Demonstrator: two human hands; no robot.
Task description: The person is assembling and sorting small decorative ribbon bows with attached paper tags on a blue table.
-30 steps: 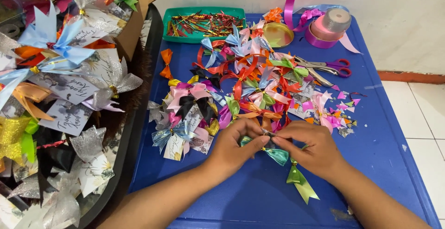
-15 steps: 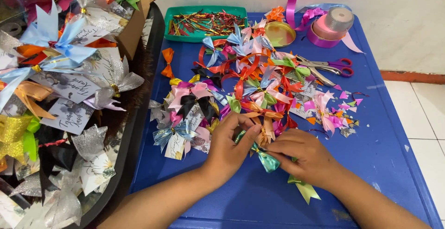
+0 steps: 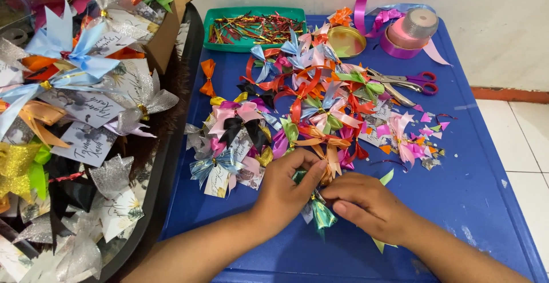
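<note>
The green ribbon bow [image 3: 321, 213] lies on the near middle of the blue table [image 3: 486, 191], pinched between both hands, its shiny tail running toward the near edge and its long axis going near to far. Largest of the containers is the black tub [image 3: 171, 140] at the left, heaped with finished bows tied to printed cards in silver, blue, orange, gold and black. At the far edge of the table a green tray [image 3: 220, 17] holds a loose pile of thin red and gold twist wires. To its right a round gold lid [image 3: 346, 41] lies flat, beside pink ribbon rolls [image 3: 409, 34]. A spread of coloured bows [image 3: 303, 111] covers the table's middle, with purple-handled scissors [image 3: 409, 80] at its far right. The left hand [image 3: 286, 188] comes in from the near left, palm down, fingers closed on the bow's knot. The right hand [image 3: 366, 203] lies from the near right, knuckles up, fingertips pinching the same bow.
</note>
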